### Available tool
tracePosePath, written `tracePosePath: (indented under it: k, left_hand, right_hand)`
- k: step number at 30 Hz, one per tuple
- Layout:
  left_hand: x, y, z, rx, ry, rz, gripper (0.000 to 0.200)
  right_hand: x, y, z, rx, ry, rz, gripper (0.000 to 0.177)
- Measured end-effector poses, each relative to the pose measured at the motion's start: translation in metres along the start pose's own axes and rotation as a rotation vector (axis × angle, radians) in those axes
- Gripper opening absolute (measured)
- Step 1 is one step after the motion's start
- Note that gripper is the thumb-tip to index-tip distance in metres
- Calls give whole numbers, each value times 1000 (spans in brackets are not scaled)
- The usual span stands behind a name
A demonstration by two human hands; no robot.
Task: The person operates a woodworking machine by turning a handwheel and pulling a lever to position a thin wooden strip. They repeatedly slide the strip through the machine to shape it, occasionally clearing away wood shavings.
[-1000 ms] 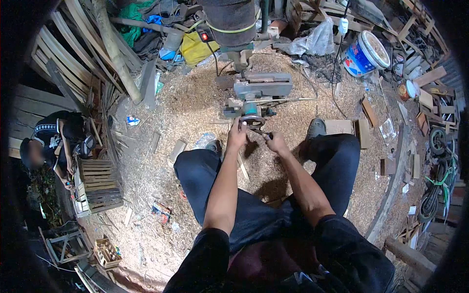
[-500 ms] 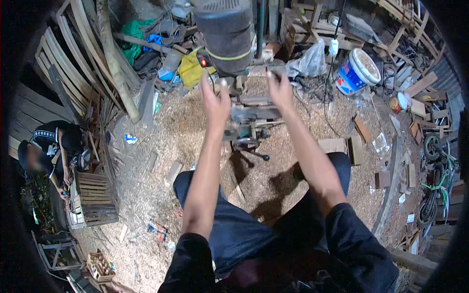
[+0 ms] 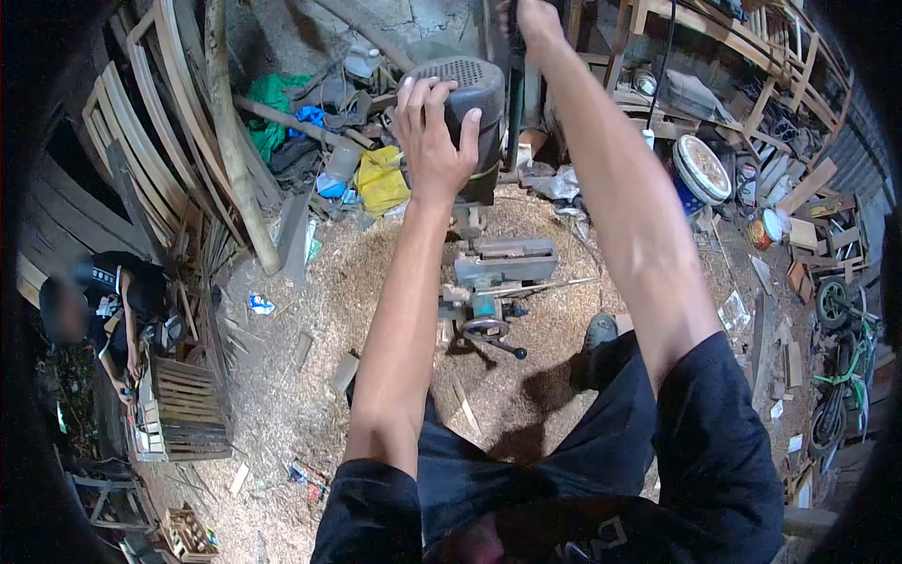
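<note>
A dark machine with a rounded motor housing (image 3: pixel 481 103) and a perforated top stands in front of me. My left hand (image 3: pixel 435 141) lies at the left side of this housing, fingers spread and curved over its edge, thumb apart. At the top of the view my right hand (image 3: pixel 539 26) is raised, its fingers closed around the upper part of a dark upright bar (image 3: pixel 516 103); the fingers are partly hidden. Below the housing sits a metal vise-like table (image 3: pixel 512 263) with a handwheel (image 3: pixel 486 328) and a black-knobbed crank (image 3: pixel 519 352).
Wood shavings (image 3: pixel 310 376) cover the floor. A person (image 3: pixel 117 301) works over a slatted wooden piece (image 3: pixel 191 399) at left. Curved wooden parts (image 3: pixel 108 150) lean behind. A bucket (image 3: pixel 700 169), wood scraps and a small green bicycle (image 3: pixel 841 376) stand at right.
My right hand has moved up and closed around the dark bar. My left hand has risen onto the motor housing. The view has shifted, showing more of the back wall.
</note>
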State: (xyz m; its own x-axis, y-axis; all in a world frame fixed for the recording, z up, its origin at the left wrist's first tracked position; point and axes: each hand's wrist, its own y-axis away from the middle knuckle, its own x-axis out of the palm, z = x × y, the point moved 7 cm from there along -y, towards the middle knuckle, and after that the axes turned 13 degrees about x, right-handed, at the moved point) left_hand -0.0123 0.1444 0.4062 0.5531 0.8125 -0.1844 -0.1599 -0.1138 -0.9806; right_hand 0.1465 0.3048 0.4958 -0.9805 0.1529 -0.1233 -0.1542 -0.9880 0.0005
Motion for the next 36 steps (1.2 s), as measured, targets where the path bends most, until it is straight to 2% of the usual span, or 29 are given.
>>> tracePosePath:
  k: [2, 5, 9, 12, 13, 16, 22, 24, 27, 30, 31, 36]
  left_hand:
    - [4, 3, 6, -15, 12, -23, 43]
    - [-3, 2, -4, -19, -12, -24, 41]
    - [-7, 9, -8, -49, -19, 40, 45]
    - [-10, 14, -10, -82, -18, 116, 49]
    - [-10, 19, -10, -123, -2, 182, 59]
    - [-16, 28, -12, -155, 82, 266, 72]
    - [-21, 23, -11, -275, -3, 651, 85]
    - [-17, 23, -11, -272, -21, 635, 87]
    - [-13, 28, -11, -258, -63, 610, 89]
    - [-13, 30, -13, -246, -87, 612, 93]
    - [-13, 31, -13, -246, -91, 610, 93]
    - [-10, 36, -7, -260, -120, 656, 96]
  right_hand:
    - [-3, -25, -4, -102, 21, -343, 71]
    - [7, -8, -16, -238, -200, 116, 54]
    - [1, 35, -38, -282, -387, 187, 43]
    - [-8, 60, -53, -284, -352, 150, 43]
    - [-9, 67, -54, -297, -348, 160, 43]
    - [-10, 74, -60, -340, -350, 178, 44]
    - [-12, 84, -66, -402, -377, 167, 42]
    - [-14, 89, -70, -449, -415, 162, 41]
    - [-17, 104, -84, -392, -407, 195, 42]
    - [-23, 138, -86, -508, -389, 191, 45]
    - [-24, 149, -85, -553, -388, 155, 39]
    - [-31, 190, -115, -472, -367, 174, 36]
